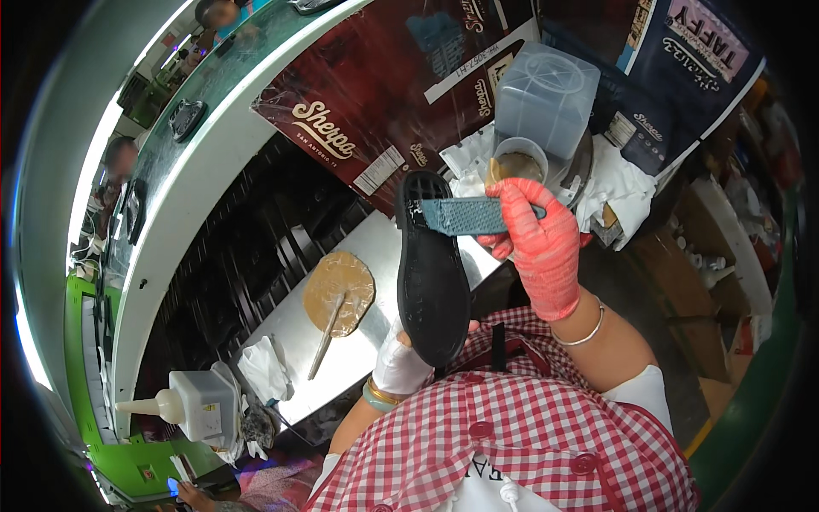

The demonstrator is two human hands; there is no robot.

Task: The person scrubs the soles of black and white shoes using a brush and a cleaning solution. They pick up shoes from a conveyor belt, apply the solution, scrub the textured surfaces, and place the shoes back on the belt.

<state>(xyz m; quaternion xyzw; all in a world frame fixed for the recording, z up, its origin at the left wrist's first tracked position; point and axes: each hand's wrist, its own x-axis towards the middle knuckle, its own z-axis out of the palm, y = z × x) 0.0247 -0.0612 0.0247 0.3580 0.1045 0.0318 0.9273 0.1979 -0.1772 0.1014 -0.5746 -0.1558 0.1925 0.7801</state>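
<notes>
I record a black shoe sole (433, 290) raised above the metal counter (386, 256), heel-to-toe upright in view. The white-gloved left hand (401, 363) is closed around its lower end. The red-gloved right hand (539, 243) pinches a blue-grey tool (469, 217), whose end overlaps the sole's upper part; I cannot confirm contact. Leftward, a stick (324, 341) rests on a tan disc (328, 286).

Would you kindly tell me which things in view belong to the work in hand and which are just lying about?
In use:
black shoe sole, held in the left hand;
blue-grey textured tool, held over it in the right hand.

Apparently lying about:
stick lying partly on the tan disc;
crumpled white wad;
nozzled bottle.
</notes>
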